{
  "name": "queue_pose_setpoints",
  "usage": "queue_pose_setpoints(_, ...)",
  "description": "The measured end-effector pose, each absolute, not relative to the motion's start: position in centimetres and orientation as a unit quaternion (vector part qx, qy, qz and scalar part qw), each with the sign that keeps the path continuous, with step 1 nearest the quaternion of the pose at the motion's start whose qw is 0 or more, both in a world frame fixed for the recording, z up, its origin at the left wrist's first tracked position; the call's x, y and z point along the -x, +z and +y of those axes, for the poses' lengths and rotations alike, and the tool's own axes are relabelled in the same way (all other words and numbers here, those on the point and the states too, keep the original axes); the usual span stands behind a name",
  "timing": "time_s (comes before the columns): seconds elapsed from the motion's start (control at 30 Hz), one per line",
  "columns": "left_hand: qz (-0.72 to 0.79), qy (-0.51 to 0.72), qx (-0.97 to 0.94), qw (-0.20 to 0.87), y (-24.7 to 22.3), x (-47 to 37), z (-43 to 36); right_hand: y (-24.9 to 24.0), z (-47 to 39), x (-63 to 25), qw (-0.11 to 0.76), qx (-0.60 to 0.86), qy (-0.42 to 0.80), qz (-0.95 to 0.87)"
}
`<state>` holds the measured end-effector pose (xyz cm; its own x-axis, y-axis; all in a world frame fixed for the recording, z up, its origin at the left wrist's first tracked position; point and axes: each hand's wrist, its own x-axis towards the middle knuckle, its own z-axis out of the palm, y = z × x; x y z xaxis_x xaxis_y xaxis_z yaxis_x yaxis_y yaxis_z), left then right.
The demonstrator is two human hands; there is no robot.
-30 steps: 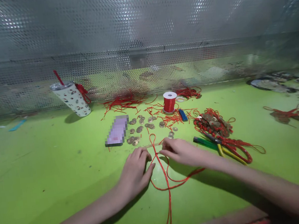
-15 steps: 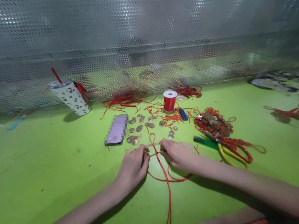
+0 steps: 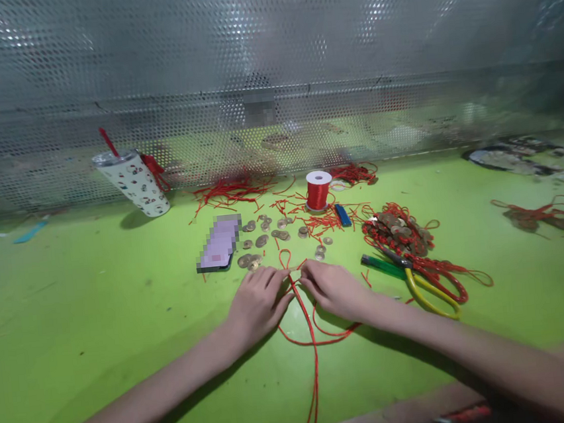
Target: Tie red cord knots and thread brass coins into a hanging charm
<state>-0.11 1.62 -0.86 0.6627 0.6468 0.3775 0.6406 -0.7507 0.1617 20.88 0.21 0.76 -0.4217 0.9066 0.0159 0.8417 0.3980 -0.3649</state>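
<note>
A red cord (image 3: 316,361) runs up the middle of the green table, with a small loop at its top and two long tails hanging over the near edge. Its crossing point lies between my two hands. My left hand (image 3: 258,300) is closed at the fingertips on the cord, just left of the crossing. My right hand (image 3: 332,290) pinches the cord on the other side. A side length of cord curves below both hands. Several holed coins (image 3: 262,241) lie just beyond my fingers.
A phone (image 3: 219,243) and a tilted tumbler with a straw (image 3: 132,184) stand left. Behind are a red cord spool (image 3: 317,193), a blue lighter (image 3: 343,215) and cord scraps. At right lie corded coins (image 3: 398,230), a green lighter (image 3: 383,266) and yellow-and-red-handled scissors (image 3: 432,293).
My left hand has moved right and slightly up, closer to the cord's crossing and to my right hand. My right hand has barely shifted.
</note>
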Motion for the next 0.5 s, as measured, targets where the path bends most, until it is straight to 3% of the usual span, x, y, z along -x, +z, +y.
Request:
queue_pose_setpoints(0.17,0.292,0.183,-0.933,-0.106,-0.72,-0.76,2.32,0.48,0.33,-20.89,0.116,0.536,0.149,-0.823)
queue_pose_setpoints(0.5,0.281,0.183,-0.933,-0.133,-0.8,-0.67,2.58,0.46,0.32,-20.69,0.153,0.546,0.186,-0.802)
